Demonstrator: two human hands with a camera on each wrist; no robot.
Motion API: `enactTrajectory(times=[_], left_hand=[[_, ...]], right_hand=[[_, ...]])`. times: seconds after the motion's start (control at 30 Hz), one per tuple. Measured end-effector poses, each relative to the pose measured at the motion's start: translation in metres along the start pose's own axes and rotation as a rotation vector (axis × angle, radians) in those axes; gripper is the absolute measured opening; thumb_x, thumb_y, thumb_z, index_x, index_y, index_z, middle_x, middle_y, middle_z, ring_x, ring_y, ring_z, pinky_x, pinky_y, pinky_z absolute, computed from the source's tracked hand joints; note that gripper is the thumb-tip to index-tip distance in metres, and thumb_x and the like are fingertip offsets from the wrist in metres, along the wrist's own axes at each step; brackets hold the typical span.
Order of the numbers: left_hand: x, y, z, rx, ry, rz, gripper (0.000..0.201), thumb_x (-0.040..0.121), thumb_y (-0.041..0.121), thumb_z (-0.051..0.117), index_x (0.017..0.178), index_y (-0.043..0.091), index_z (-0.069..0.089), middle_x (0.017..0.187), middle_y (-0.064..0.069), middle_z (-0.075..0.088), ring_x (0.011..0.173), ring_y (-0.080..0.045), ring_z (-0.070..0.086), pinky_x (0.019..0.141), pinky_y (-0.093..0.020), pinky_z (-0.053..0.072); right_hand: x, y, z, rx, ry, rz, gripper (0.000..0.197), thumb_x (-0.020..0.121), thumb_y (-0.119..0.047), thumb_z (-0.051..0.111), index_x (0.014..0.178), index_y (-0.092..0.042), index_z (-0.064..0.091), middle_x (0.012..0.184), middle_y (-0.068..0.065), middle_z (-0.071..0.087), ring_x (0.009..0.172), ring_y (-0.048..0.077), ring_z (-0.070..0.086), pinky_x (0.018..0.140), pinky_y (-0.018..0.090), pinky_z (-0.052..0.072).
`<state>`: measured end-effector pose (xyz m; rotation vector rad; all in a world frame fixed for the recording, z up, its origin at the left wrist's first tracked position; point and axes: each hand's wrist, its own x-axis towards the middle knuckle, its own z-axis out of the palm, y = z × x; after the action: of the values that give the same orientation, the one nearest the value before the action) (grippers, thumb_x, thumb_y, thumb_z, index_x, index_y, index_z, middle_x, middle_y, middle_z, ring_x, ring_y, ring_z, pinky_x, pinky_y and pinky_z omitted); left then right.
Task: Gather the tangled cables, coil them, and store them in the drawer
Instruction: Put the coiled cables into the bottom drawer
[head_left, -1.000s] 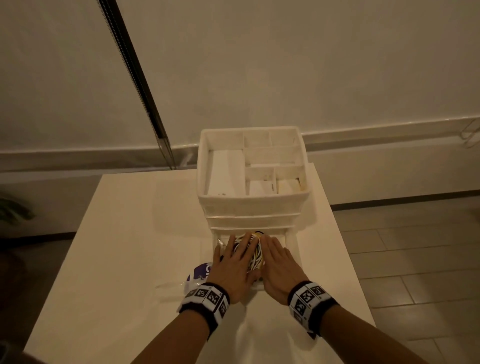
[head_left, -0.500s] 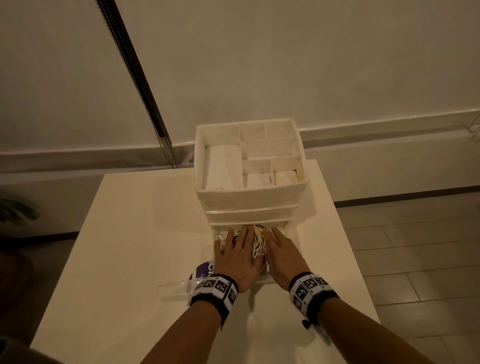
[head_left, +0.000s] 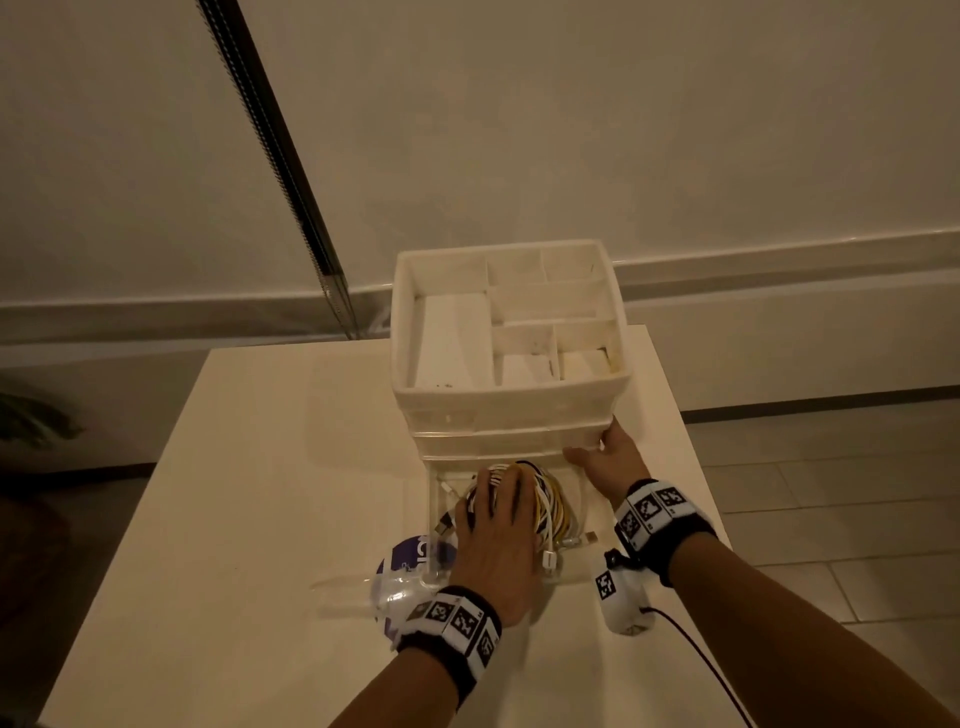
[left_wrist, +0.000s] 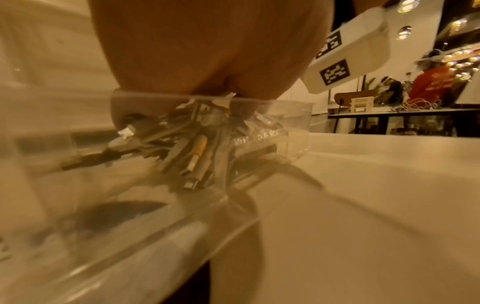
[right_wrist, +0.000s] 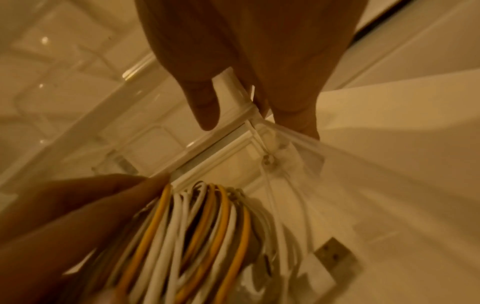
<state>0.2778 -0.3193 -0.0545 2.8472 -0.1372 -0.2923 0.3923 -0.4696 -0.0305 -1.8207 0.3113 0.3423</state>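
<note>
A coil of white, yellow and dark cables (head_left: 551, 501) lies in the pulled-out clear bottom drawer (head_left: 576, 569) of a white drawer unit (head_left: 511, 410). My left hand (head_left: 498, 514) lies flat on top of the coil with straight fingers, pressing it down. My right hand (head_left: 605, 457) rests against the unit's front right corner, thumb toward the front, fingers along the side. In the right wrist view the cables (right_wrist: 207, 236) fan out below the right hand (right_wrist: 246, 51). Through the drawer's clear front, the left wrist view shows cable plugs (left_wrist: 192, 148) under the left hand (left_wrist: 207, 51).
The unit stands at the far right of a white table (head_left: 260, 493); its open top tray (head_left: 452, 332) has several compartments. A clear plastic item over a purple label (head_left: 410, 561) lies left of the drawer. Tiled floor is right of the table edge.
My right hand has lifted off the coil and moved right and forward to the unit's front right corner. The left hand stays pressed on the cables.
</note>
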Motion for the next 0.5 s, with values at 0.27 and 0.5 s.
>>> enactTrajectory(times=[0.27, 0.5], left_hand=[[-0.003, -0.004, 0.007, 0.060, 0.003, 0.122, 0.077, 0.095, 0.062, 0.029, 0.156, 0.030, -0.004, 0.165, -0.009, -0.004, 0.146, -0.044, -0.020, 0.113, -0.070, 0.001], [0.003, -0.020, 0.011, 0.226, -0.074, 0.252, 0.102, 0.084, 0.085, 0.026, 0.157, 0.019, -0.001, 0.162, -0.022, -0.007, 0.144, -0.052, -0.015, 0.111, -0.073, 0.006]], right_hand=[[0.002, 0.000, -0.003, -0.206, 0.016, -0.046, 0.056, 0.081, -0.008, 0.070, 0.132, -0.017, 0.048, 0.123, 0.009, 0.064, 0.113, 0.030, 0.060, 0.095, 0.036, 0.047], [0.005, -0.003, -0.013, -0.287, -0.037, -0.085, 0.048, 0.082, -0.009, 0.070, 0.127, -0.012, 0.054, 0.122, 0.010, 0.065, 0.110, 0.029, 0.061, 0.093, 0.034, 0.047]])
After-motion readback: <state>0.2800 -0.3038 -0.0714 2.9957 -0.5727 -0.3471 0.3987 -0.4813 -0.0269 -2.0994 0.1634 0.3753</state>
